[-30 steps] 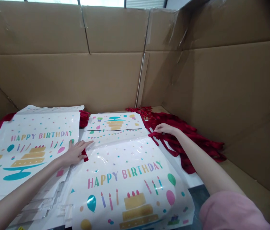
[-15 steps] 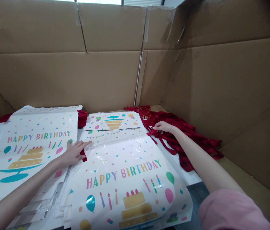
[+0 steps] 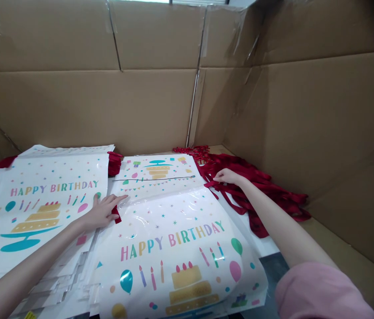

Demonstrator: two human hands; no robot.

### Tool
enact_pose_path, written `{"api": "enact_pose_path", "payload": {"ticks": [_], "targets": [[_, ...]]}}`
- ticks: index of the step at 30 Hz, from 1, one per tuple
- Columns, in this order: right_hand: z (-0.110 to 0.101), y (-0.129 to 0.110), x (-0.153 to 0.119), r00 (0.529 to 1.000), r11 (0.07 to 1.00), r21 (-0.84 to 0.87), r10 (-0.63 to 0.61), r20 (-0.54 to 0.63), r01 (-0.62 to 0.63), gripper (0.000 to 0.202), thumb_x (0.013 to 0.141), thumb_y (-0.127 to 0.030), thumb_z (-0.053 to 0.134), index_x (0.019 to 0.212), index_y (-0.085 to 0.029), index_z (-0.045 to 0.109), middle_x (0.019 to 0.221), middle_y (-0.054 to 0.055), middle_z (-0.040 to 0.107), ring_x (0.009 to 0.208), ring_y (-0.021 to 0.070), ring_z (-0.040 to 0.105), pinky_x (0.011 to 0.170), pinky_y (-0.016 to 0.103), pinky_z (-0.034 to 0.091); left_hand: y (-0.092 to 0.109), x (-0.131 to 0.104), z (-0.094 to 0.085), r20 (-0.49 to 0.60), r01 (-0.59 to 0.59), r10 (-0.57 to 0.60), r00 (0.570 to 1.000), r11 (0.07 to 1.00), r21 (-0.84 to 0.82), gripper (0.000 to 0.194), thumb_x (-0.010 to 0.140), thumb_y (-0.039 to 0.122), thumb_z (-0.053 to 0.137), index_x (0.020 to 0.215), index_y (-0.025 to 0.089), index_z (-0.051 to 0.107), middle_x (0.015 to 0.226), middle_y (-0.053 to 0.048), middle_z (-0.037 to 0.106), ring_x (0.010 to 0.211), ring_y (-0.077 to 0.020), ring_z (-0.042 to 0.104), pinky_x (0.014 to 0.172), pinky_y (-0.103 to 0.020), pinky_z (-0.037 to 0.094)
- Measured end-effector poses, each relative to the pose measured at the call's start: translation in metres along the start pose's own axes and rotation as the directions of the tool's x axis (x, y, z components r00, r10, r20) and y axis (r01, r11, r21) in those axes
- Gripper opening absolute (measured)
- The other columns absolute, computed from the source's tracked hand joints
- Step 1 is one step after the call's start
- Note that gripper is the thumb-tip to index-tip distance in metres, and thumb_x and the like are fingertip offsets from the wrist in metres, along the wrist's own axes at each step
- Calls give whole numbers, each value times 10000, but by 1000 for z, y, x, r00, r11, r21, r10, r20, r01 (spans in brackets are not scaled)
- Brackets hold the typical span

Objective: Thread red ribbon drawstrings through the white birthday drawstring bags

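A white printed birthday sheet (image 3: 172, 212) with a glossy surface lies in the middle, its top part folded over near a thin dark cord (image 3: 153, 179). My left hand (image 3: 102, 213) rests at that sheet's left edge, index finger stretched out and thumb apart. Below its fingers a short red ribbon end (image 3: 117, 215) sticks out. At the sheet's upper right corner, my right hand (image 3: 227, 176) pinches a red ribbon (image 3: 210, 184) between thumb and fingers. Behind the right hand spreads a heap of red ribbons (image 3: 256, 188).
On the left lies a stack of similar birthday sheets (image 3: 70, 175), with red ribbon bundles (image 3: 115, 163) sticking out at its sides. Tall cardboard walls (image 3: 83, 106) stand behind and on the right. A dark grey surface (image 3: 275, 266) shows at the lower right.
The view has shifted very slightly. Both hands keep the same places on the sheet and the ribbon.
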State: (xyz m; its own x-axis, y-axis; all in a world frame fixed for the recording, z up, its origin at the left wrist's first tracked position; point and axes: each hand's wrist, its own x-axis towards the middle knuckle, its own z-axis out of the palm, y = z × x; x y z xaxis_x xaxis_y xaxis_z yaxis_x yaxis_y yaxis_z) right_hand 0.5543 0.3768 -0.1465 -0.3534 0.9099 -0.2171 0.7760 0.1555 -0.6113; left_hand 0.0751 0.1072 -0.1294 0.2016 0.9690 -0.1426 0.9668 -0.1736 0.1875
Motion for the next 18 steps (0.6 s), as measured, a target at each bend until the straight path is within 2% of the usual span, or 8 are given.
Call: {"api": "enact_pose_path", "payload": {"ticks": [12, 18], "targets": [[5, 14, 3, 998, 999, -43, 13, -62, -16, 371, 608, -510, 709, 643, -142, 689, 604, 40, 629, 569, 134, 531, 552, 235, 424, 0, 0, 0, 8, 20, -21, 1000, 999, 32, 618, 858, 284, 413, 1445, 305, 222, 1176, -103, 511, 1083, -301, 470, 1014, -648, 82], [6, 16, 6, 999, 999, -44, 11, -49, -13, 350, 599, -492, 715, 632, -145, 686, 615, 42, 630, 587, 143, 529, 571, 244, 415, 5, -2, -6, 19, 64, -64, 998, 998, -22, 714, 836, 297, 443, 1469, 306, 112, 1253, -109, 498, 1166, -329, 444, 1019, -671, 38]]}}
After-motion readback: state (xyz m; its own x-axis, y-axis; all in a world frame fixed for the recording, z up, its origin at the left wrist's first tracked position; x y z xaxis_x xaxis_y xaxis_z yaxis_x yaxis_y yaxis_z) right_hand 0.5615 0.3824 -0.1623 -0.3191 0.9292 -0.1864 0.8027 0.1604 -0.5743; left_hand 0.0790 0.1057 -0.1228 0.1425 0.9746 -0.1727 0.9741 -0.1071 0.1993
